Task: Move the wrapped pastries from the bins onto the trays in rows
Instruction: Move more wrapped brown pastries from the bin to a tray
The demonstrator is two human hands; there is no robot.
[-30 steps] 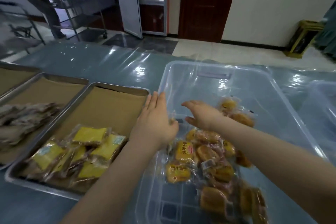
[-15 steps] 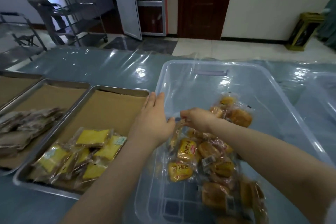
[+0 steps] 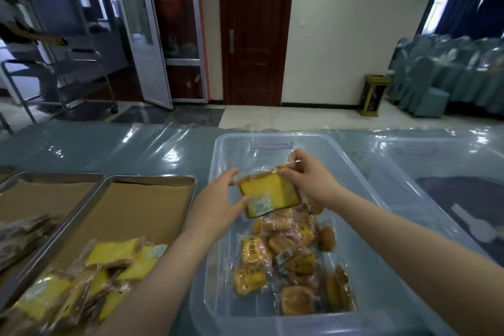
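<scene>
Holding pastry [image 3: 268, 194] above bin [image 3: 387, 281] of pastries [image 3: 286, 259].

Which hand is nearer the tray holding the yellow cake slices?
Left. The left hand grips the wrapped cake slice just right of that tray; the right hand pinches its far corner, farther right.

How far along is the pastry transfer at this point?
Early. Done: a loose heap of yellow cake slices lies at the near end of the nearest tray, not in rows; most of its paper liner is bare. In hand: left hand and right hand together hold one wrapped cake slice above the clear bin. Left: a pile of wrapped buns in the bin.
</scene>
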